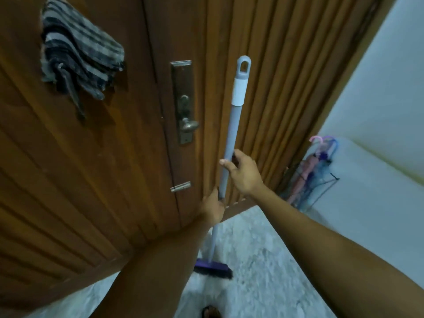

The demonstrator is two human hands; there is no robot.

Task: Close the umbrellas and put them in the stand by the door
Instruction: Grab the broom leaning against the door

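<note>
Oddly, both hands are gripping a broom handle point(229, 138) standing upright: left hand point(212, 208) wrapping it low, right hand point(243, 173) pinching higher. Closed umbrellas point(314, 171) are already sitting in the stand point(325, 187), rightward, nearer the right hand.

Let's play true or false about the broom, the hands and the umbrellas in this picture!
1. Both hands hold the broom. True: right hand above, left hand below.
2. The umbrellas lie open on the floor. False: they stand closed in the wire stand.
3. A striped cloth hangs on the door. True.
4. The broom head is yellow. False: it is purple.
</note>
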